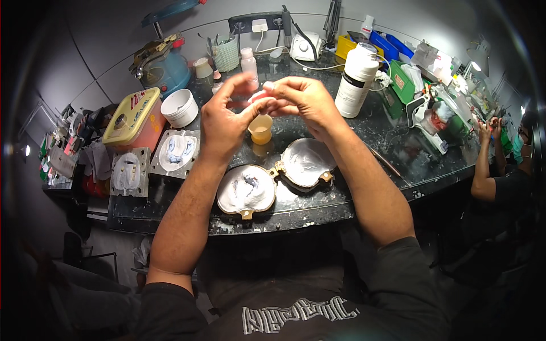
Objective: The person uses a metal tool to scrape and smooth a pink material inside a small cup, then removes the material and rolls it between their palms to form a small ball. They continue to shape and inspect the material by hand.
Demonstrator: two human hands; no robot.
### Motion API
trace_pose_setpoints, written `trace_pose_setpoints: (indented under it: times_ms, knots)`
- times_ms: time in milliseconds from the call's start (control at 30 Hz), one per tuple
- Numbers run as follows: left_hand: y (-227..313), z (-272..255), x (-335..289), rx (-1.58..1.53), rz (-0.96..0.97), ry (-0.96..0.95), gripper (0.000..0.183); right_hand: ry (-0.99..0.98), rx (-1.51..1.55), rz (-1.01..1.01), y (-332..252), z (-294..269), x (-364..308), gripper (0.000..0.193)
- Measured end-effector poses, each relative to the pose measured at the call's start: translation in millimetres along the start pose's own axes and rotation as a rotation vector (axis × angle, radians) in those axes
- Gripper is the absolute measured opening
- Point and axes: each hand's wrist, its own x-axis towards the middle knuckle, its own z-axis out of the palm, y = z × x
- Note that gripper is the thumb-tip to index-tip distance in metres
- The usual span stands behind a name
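My left hand and my right hand meet in front of me, above the dark bench. Between their fingertips is a small pinkish-white lump, mostly covered by the fingers. The right fingers pinch it. My left thumb lies against it, and the left fingers are curled and partly blurred. Just below the hands stands a small cup of orange-yellow liquid. Nearer to me two round metal flask halves lie side by side: the left half has a grey-blue ridge in white plaster, the right half a hollow.
At left are a yellow-lidded tub, a white pot and square metal moulds. A white bottle and a thin rod are at right. Small bottles stand behind. A person works far right.
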Motion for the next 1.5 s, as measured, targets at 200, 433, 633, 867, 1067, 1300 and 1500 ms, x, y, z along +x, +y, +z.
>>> trace_pose_setpoints:
  times_ms: [200,433,633,867,1067,1300,1500]
  knots:
    - [-12.6,-1.3,0.8,-0.561,-0.466,-0.133,0.026,0.205,-0.774,-0.249,-0.7,-5.1,1.3,0.027]
    - [-22.0,-6.2,0.7,-0.692,-0.501,-0.219,0.023,0.081,-0.279,-0.391,-2.0,-4.8,0.5,0.019]
    - [-20.8,-4.6,1.3,-0.65,-0.504,-0.251,0.028,-0.002,-0.377,-0.357,-2.5,-6.6,-0.9,0.023]
    - [-11.0,-2.2,-3.8,-0.831,-0.542,-0.231,0.044,0.084,-0.418,-0.427,13.3,6.9,1.3,0.016]
    - [-6.2,3.1,-3.2,-0.611,-0.458,-0.189,0.034,0.238,-0.843,-0.648,8.0,5.2,-3.6,0.019]
    - [-17.1,0.0,-1.8,-0.701,-0.532,-0.176,0.027,0.167,-0.903,-0.588,7.0,-3.9,-0.5,0.021]
    - [-22.7,-0.9,-3.5,-0.683,-0.533,-0.172,0.03,0.093,-0.533,-0.434,6.0,-8.2,2.8,0.024]
